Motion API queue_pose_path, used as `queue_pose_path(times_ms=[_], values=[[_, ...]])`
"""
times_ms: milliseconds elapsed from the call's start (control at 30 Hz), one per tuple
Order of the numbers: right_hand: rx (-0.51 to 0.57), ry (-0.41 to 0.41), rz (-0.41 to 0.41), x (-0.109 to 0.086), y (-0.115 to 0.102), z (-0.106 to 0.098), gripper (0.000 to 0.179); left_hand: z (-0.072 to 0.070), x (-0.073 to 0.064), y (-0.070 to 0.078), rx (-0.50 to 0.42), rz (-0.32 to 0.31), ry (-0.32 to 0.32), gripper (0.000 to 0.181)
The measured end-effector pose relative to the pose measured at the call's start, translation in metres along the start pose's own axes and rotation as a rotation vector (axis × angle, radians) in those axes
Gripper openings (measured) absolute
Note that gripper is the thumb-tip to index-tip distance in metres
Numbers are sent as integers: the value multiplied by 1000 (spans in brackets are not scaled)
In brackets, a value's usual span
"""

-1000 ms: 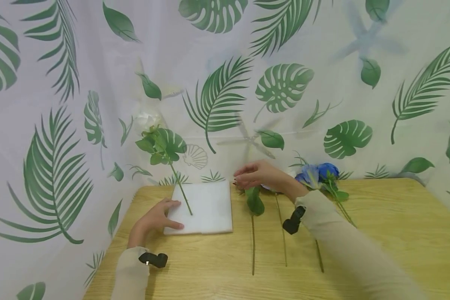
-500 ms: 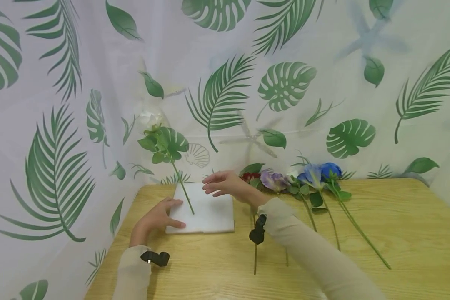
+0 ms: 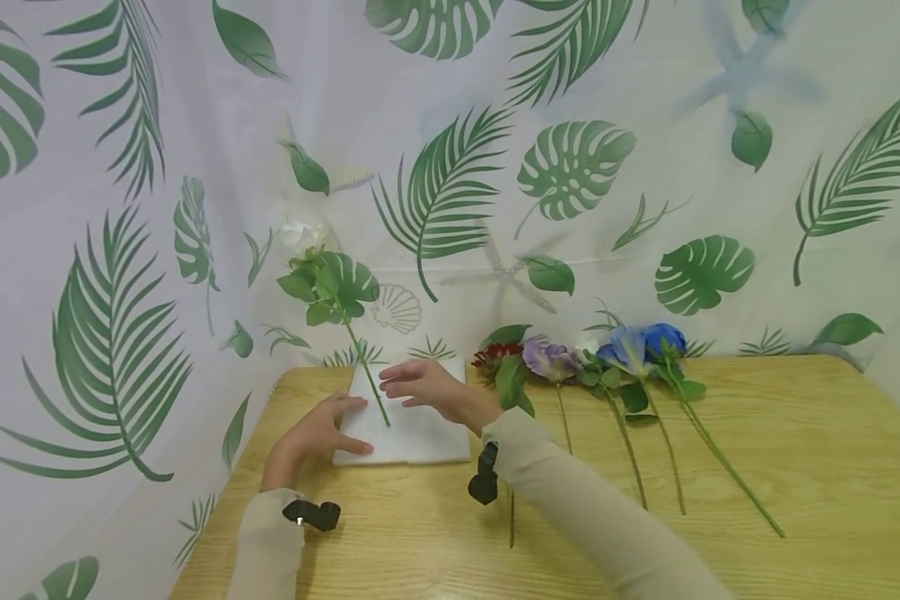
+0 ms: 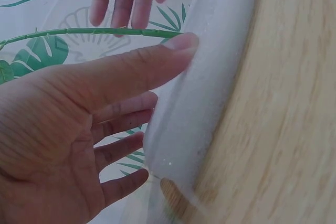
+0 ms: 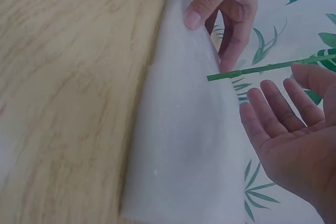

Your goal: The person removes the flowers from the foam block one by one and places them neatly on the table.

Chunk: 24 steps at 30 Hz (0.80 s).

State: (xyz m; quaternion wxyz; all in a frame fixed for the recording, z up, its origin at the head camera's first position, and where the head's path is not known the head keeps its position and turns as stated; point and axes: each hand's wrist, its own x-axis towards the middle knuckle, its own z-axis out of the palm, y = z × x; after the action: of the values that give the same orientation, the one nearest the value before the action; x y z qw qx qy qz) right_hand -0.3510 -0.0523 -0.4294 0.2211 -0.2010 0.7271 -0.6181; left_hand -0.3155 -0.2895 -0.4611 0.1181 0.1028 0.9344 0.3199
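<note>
A white foam block [image 3: 420,442] lies flat on the table. In it stands a white artificial rose [image 3: 303,237], its green stem [image 3: 367,379] leaning to the left. At the block's left side rests my left hand [image 3: 311,437], thumb and index finger spread and touching the foam. The left wrist view shows its fingers [image 4: 121,148] fairly straight along the block's edge. Beside the stem, above the foam, is my right hand [image 3: 431,392], fingers loosely bent. In the right wrist view its palm [image 5: 299,156] is bare and the thumb is close to the stem.
Along the back of the wooden table [image 3: 817,450] lie a red flower [image 3: 498,357], a purple flower [image 3: 549,360], a white one [image 3: 587,350] and blue flowers [image 3: 663,340]. Their stems extend toward the front. A leaf-printed curtain [image 3: 465,75] hangs behind.
My right hand has moved left from over the red and purple flowers to beside the rose's stem, uncovering those flowers. My left hand has stayed at the foam block.
</note>
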Motion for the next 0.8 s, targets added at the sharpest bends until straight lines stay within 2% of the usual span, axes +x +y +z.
queue_pose_path(times_ms=[300, 567, 800], values=[[29, 6, 68, 4, 9, 10, 38, 0, 0, -1, 3, 26, 3, 84], [23, -12, 65, 6, 13, 16, 36, -2, -2, 2, -23, 52, 4, 82], [32, 3, 77, 6, 16, 17, 31, -2, -3, 3, -20, 35, -3, 82]])
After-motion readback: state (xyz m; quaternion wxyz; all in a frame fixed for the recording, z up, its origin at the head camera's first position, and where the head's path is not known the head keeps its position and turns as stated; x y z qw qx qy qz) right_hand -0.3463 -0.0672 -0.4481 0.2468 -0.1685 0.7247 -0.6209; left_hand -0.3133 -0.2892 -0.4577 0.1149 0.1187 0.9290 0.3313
